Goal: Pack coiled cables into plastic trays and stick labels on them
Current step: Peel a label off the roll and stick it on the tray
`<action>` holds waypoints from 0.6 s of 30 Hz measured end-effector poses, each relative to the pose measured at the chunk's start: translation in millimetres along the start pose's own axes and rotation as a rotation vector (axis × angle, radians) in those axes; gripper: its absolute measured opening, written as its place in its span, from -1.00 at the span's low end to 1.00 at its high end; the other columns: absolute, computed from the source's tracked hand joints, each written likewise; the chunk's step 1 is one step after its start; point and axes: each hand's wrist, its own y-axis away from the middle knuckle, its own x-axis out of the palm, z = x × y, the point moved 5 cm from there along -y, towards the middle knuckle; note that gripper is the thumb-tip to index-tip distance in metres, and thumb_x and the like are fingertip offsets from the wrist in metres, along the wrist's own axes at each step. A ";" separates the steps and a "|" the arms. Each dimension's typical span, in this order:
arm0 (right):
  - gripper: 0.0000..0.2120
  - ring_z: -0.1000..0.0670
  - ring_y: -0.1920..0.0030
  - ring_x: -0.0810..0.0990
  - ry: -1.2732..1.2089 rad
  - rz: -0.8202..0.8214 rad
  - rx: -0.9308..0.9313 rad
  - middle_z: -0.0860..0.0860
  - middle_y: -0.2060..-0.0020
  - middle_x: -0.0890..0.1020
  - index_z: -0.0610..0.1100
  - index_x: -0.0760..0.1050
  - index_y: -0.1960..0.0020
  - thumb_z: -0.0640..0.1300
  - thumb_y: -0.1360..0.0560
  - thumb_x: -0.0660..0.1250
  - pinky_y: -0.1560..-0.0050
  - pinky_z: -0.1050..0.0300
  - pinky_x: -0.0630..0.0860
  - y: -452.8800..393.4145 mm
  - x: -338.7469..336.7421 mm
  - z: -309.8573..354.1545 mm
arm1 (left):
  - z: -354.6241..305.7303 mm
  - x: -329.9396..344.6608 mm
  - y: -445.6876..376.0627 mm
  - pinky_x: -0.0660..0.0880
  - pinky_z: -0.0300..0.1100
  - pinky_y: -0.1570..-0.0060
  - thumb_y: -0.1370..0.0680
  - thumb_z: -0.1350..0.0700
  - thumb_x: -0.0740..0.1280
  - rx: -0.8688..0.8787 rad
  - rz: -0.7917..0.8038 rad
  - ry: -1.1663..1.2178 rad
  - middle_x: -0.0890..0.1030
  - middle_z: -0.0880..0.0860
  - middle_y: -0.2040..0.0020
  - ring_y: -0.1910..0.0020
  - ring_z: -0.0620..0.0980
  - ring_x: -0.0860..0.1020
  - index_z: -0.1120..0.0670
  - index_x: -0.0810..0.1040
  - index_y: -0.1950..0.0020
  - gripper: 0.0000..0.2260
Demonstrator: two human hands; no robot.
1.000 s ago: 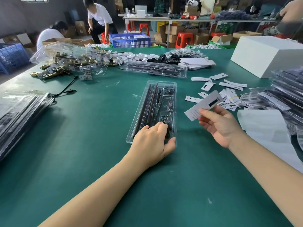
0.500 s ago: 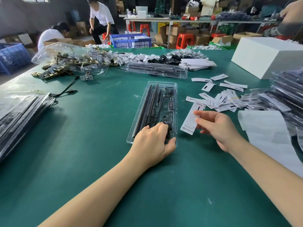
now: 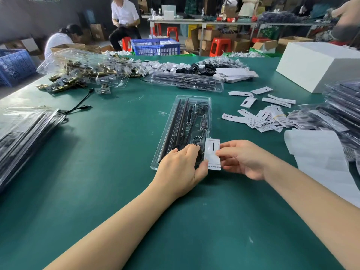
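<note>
Glossy clear plastic tray [image 3: 176,121]; matt white paper label [image 3: 212,152]; matt green tabletop [image 3: 116,152]

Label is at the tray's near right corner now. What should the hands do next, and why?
Probably press it flat. The right hand pinches the label over the clear tray's near right edge, while the left hand steadies that end; its lower end overhangs the rim.
</note>
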 end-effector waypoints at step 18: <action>-0.78 0.08 0.46 0.56 0.057 0.163 0.147 -0.07 0.29 0.61 -0.24 0.54 -0.16 -0.34 -0.53 0.28 0.52 0.28 0.47 4.2 -11.9 4.1 | 0.4 -1.3 -0.3 0.16 -0.24 0.12 -0.50 -0.21 -0.11 0.006 -0.026 0.023 0.61 -0.03 0.01 0.05 0.08 0.54 0.10 0.49 -0.14 -0.45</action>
